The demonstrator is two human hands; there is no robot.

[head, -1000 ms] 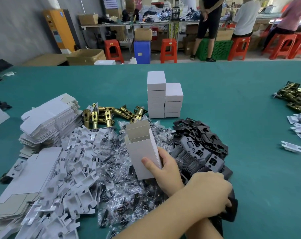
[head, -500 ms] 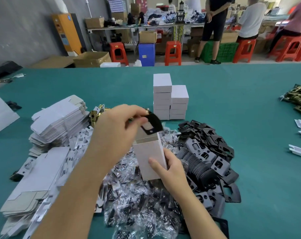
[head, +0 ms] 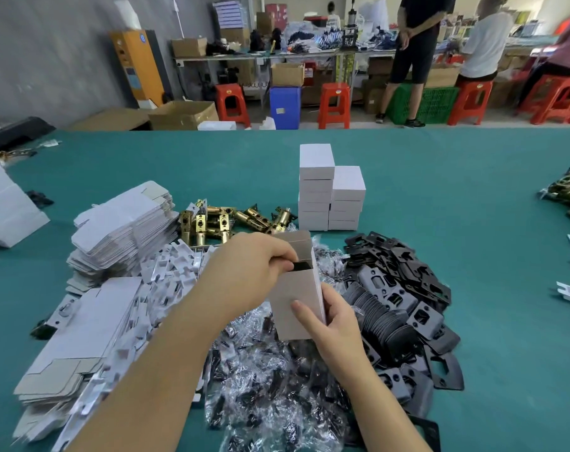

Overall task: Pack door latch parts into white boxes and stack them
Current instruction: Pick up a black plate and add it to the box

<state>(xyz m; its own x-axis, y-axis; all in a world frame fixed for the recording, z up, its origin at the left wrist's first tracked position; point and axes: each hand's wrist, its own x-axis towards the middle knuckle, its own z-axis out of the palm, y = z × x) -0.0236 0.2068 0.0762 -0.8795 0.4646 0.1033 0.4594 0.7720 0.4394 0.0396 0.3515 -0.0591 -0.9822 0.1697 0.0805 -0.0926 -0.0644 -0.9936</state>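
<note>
Now right hand (head: 334, 324) clasps open white box (head: 296, 288); left hand (head: 247, 275) pinches black plate (head: 301, 265) at box mouth.

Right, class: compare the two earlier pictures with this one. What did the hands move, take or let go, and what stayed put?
The left hand left the black plates with one black plate, carried it across and is now pushing it into the open white box. The right hand kept gripping that box upright. Nothing was released. The stacked boxes and brass latches stayed put.
</note>
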